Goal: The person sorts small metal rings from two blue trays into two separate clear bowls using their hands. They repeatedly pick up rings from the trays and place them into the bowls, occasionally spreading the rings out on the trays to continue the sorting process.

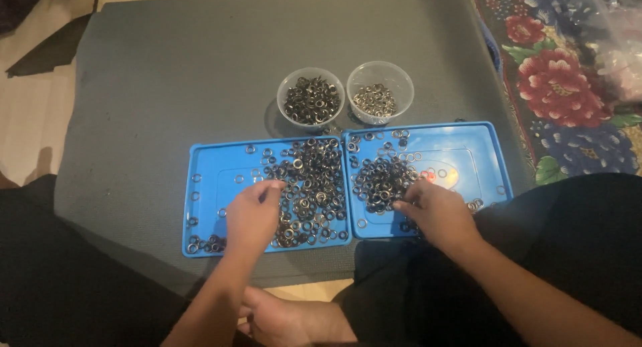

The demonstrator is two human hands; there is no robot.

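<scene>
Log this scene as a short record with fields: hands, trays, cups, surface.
left hand: left hand fingers on the metal rings in the left blue tray
right hand: right hand touching the rings in the right blue tray
cups: two clear plastic cups holding rings, behind the trays
surface: grey mat

Small dark metal ring eyelets [311, 180]: loose heaps, lying flat on two blue plastic trays [461, 146], frame centre.
</scene>
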